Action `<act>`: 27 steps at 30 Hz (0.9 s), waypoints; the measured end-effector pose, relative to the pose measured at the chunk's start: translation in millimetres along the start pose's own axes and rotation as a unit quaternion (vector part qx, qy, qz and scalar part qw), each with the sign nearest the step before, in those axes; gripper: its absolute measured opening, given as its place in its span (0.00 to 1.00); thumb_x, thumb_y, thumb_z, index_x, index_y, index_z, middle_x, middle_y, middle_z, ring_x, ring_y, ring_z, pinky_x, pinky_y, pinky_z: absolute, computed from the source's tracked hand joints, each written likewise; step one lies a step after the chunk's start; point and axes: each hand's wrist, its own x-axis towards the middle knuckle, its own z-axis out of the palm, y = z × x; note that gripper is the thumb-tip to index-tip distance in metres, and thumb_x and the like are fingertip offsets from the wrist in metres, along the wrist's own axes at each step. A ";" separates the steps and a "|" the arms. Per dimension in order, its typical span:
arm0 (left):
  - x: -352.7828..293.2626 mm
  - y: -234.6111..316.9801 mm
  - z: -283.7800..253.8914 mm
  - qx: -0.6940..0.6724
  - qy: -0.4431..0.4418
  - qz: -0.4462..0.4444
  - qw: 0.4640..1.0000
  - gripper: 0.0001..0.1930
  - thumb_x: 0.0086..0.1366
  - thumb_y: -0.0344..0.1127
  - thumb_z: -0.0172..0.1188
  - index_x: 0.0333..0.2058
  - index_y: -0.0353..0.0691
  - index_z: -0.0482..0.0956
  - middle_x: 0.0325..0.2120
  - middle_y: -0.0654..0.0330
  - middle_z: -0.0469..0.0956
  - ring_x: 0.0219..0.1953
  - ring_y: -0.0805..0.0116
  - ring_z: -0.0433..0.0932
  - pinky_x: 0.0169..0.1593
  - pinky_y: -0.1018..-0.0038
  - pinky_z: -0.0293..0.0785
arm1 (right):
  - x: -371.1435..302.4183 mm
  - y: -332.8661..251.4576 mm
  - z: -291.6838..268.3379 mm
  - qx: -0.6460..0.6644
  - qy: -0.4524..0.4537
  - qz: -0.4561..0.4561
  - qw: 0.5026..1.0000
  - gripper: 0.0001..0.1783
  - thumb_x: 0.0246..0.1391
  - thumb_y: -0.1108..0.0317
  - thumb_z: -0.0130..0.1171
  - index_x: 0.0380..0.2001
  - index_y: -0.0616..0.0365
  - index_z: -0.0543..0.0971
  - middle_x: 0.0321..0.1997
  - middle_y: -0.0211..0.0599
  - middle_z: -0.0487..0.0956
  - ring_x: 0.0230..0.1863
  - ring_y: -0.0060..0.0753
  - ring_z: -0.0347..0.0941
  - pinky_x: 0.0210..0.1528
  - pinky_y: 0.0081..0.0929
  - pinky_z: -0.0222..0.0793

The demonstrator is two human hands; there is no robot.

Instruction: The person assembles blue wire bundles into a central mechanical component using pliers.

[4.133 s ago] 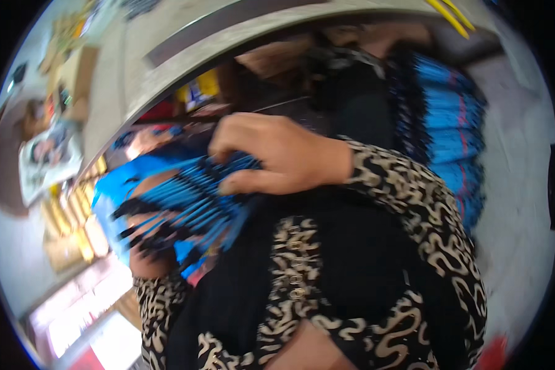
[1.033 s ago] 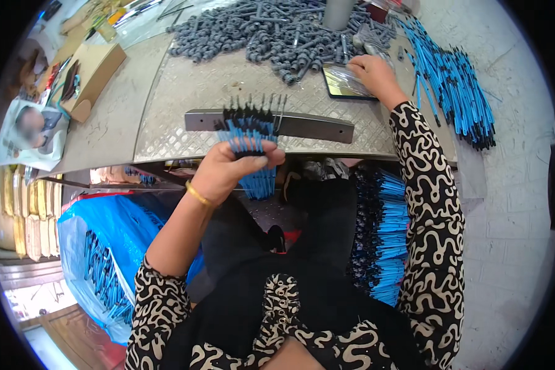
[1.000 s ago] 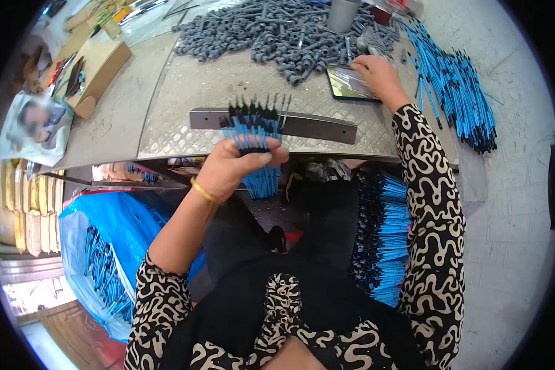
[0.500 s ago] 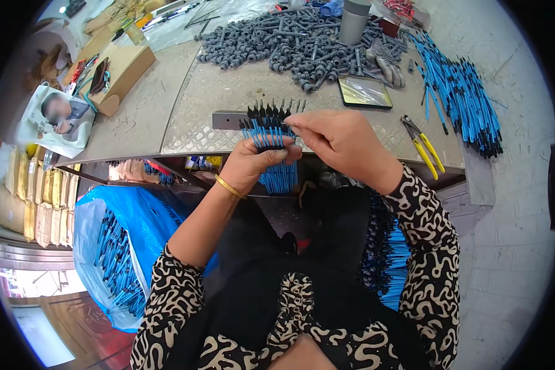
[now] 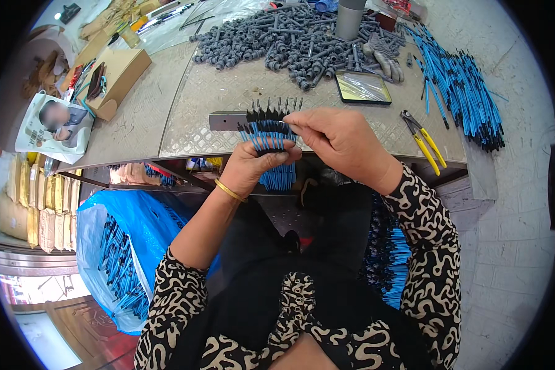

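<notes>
My left hand [image 5: 262, 158] is wrapped round a bundle of thin blue rods [image 5: 269, 137] with black collars and dark pointed tips, held upright over the table's front edge. The bundle's lower ends hang out below the fingers. At the bundle's upper right side, my right hand [image 5: 334, 139] pinches with thumb and forefinger; what sits between those fingertips is too small to make out. Just behind the bundle, a flat grey metal bar [image 5: 224, 121] with a hole lies on the table.
Grey plastic fittings [image 5: 277, 43] are heaped at the back beside a grey cup [image 5: 350, 20] and glove [image 5: 385, 58]. Right are yellow-handled pliers [image 5: 427, 145] and a pile of blue rods [image 5: 465, 92]. A cardboard box [image 5: 122, 80] stands left. Below hangs a blue bag [image 5: 114, 259] of rods.
Both hands stay at the bundle in nearly the same pose. The view has shifted very slightly; nothing has visibly been let go or taken up.
</notes>
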 end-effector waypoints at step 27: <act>-1.4 7.5 6.5 0.081 -0.026 -0.012 0.996 0.11 0.58 0.24 0.55 0.41 0.34 0.77 0.36 0.57 0.79 0.42 0.69 0.76 0.48 0.76 0.71 | 2.7 -5.9 -6.3 0.001 -0.047 0.007 0.999 0.08 0.49 0.72 0.55 0.34 0.58 0.76 0.28 0.41 0.76 0.28 0.42 0.74 0.29 0.27 0.69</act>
